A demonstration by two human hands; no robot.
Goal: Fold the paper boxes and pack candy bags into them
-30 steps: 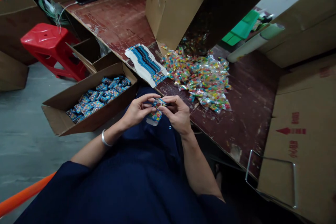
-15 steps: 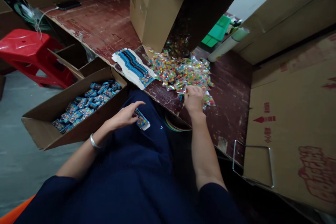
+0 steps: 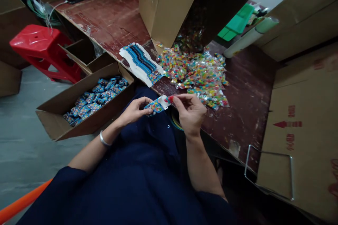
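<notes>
Between thumb and fingers, my left hand (image 3: 136, 112) holds a small blue printed candy box (image 3: 156, 106) whose open end faces right. My right hand (image 3: 191, 112) pinches a small clear bag of candy (image 3: 169, 100), red and some blue showing, right at the box's open end. Whether the bag is partly inside the box I cannot tell. Beyond my right hand lies a heap of candy bags (image 3: 195, 74) with many-coloured sweets. A fanned stack of flat blue-and-white boxes (image 3: 144, 64) lies to the left of the heap.
Left of my lap, a long cardboard box (image 3: 87, 123) holds many filled blue boxes (image 3: 95, 98). A large carton (image 3: 171, 10) stands tipped open behind the heap on the dark red table (image 3: 113, 17). A red stool (image 3: 39, 45), a metal wire frame (image 3: 269, 153) and a big carton (image 3: 303, 119) flank me.
My right hand has come back from the heap toward my left hand with a candy bag. My left hand has raised the box and turned its open end toward the right.
</notes>
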